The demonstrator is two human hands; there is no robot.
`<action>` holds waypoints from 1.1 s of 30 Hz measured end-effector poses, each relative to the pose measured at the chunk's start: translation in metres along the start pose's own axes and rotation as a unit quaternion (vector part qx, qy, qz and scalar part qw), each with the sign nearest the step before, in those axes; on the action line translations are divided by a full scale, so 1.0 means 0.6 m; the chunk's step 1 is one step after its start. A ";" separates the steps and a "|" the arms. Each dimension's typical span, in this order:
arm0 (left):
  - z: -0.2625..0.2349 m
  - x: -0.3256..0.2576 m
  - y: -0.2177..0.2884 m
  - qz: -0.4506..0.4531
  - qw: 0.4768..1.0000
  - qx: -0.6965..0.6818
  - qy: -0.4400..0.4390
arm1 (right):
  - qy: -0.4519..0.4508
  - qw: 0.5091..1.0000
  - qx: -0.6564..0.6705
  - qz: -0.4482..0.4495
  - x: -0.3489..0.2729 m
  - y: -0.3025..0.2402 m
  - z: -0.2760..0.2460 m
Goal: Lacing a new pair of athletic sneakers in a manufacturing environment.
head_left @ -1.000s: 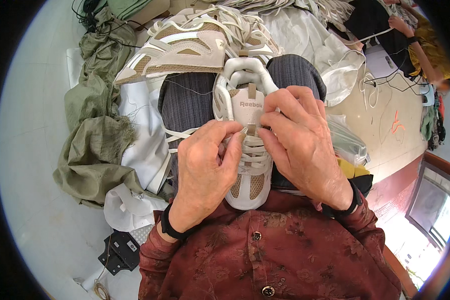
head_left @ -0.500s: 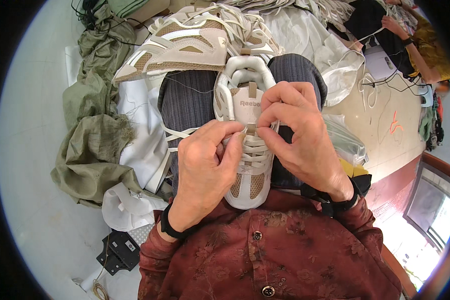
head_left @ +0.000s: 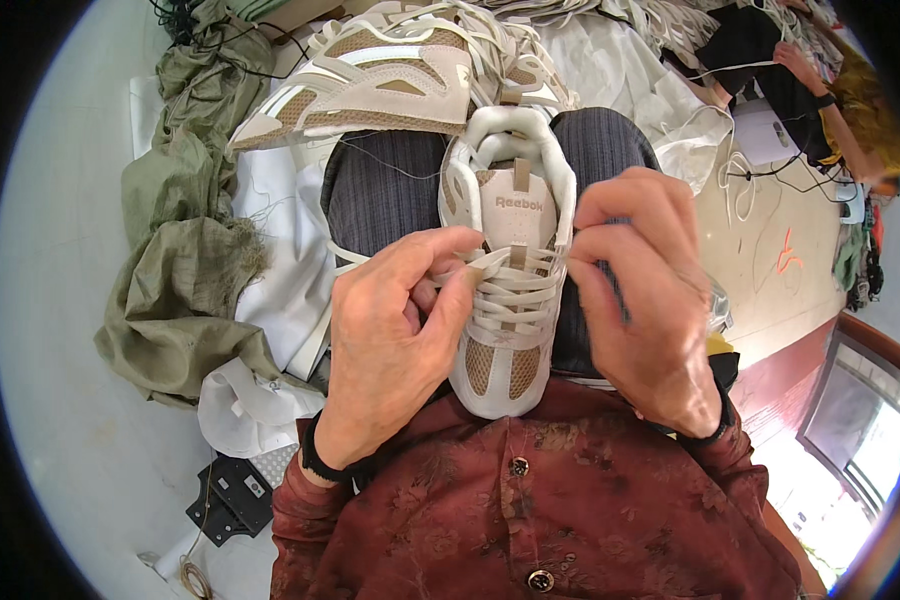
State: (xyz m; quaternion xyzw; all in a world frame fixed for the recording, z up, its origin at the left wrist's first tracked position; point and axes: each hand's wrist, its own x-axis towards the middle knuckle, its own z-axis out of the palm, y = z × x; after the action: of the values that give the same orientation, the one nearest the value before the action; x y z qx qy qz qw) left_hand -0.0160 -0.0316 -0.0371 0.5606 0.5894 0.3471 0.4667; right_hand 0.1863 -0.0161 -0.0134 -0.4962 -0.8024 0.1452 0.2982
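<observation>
A beige and white sneaker (head_left: 504,385) lies between my knees, its toe toward me and its tan mesh showing. Flat cream shoelaces (head_left: 515,305) cross the front in several rows below the pale tongue (head_left: 522,215). With thumb and forefinger, my left hand (head_left: 390,335) pinches the left eyelet edge, close to the top lace row. My right hand (head_left: 650,295) is closed in a pinch just off the right eyelet edge, slightly blurred. A lace seems to be in its fingertips, though they mostly hide it. Another stretch of lace shows left of my left wrist.
Beyond my knees lie more beige sneakers (head_left: 380,85) with loose laces. Olive cloth (head_left: 185,310) and white cloth (head_left: 280,265) are heaped on the left, above a black device (head_left: 232,500). At the upper right sits another person (head_left: 860,110) among cables and a white box (head_left: 763,133).
My right hand has moved right, away from the tongue, uncovering it and the lace rows. My left hand has shifted slightly left and stays at the eyelet edge.
</observation>
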 end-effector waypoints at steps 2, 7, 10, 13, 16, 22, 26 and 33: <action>-0.009 -0.004 0.005 0.000 0.999 0.012 -0.034 | -0.001 1.000 0.012 0.010 -0.001 0.002 -0.014; -0.017 0.001 0.012 0.008 0.997 0.046 -0.056 | -0.070 0.922 0.331 0.189 -0.007 0.013 -0.013; -0.023 -0.002 0.017 -0.007 0.996 0.068 -0.064 | -0.084 0.820 0.493 0.280 -0.006 0.007 0.008; -0.025 -0.009 0.021 -0.012 0.994 0.087 -0.063 | -0.104 0.789 0.538 0.277 0.000 0.014 0.019; -0.029 -0.014 0.014 0.011 0.991 0.120 -0.059 | -0.101 0.763 0.579 0.270 -0.008 0.038 0.019; -0.043 -0.013 0.013 0.091 0.980 0.167 -0.053 | -0.001 0.688 0.673 0.271 -0.035 0.119 -0.041; -0.048 -0.010 0.034 0.165 0.963 0.203 -0.063 | 0.190 0.671 0.650 0.302 -0.086 0.222 -0.121; -0.054 -0.032 0.082 0.161 0.963 0.122 -0.180 | 0.277 0.662 0.592 0.368 -0.171 0.355 -0.151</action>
State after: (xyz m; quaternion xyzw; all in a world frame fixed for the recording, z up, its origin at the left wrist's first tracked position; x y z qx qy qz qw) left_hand -0.0314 -0.0405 0.0222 0.7540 0.4352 0.2367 0.4314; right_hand 0.4276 -0.0132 -0.0893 -0.4869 -0.1797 0.5429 0.6602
